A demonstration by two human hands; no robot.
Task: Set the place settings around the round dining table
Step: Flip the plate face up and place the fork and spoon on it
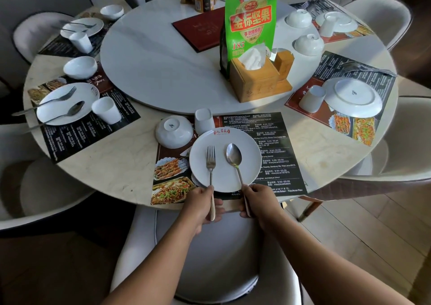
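Both hands sit at the near edge of the table, each closed round a piece of cutlery. The left hand grips the pale handle of a fork, whose tines lie on the left half of a white plate. The right hand has its fingers curled round the handle of a spoon, whose head rests on the right half of the same plate. Fork and spoon lie roughly parallel and apart, heads pointing away from the person.

The plate sits on a black printed placemat. Just beyond it to the left, a white bowl stands upside down at the mat's edge. A white cup stands beside the bowl, close to the rim of the round turntable.

On the turntable a wooden tissue box stands in front of a tall green snack bag, with a dark red folder lying further back. To the person's left, a second plate carries a fork and spoon. To the right, a third plate lies upside down. A pale chair stands below the arms.
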